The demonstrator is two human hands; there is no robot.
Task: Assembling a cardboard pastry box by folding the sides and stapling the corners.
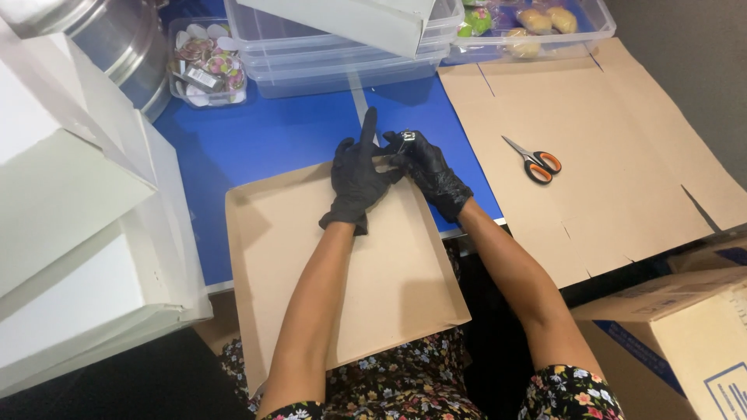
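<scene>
Standing at the far left are stacked white cardboard boxes (70, 233), and beside them on the blue table (257, 140) lies a flat tan cardboard sheet (373, 272) under both black-gloved hands. Resting on that sheet's far edge, the left hand (356, 180) points its index finger straight up with the other fingers curled, touching the right hand (424, 167), whose fingertips pinch a small shiny metal object (406, 138) too small to identify. Farther right, orange-handled scissors (533, 161) lie on a large unfolded brown cardboard sheet (607, 155).
</scene>
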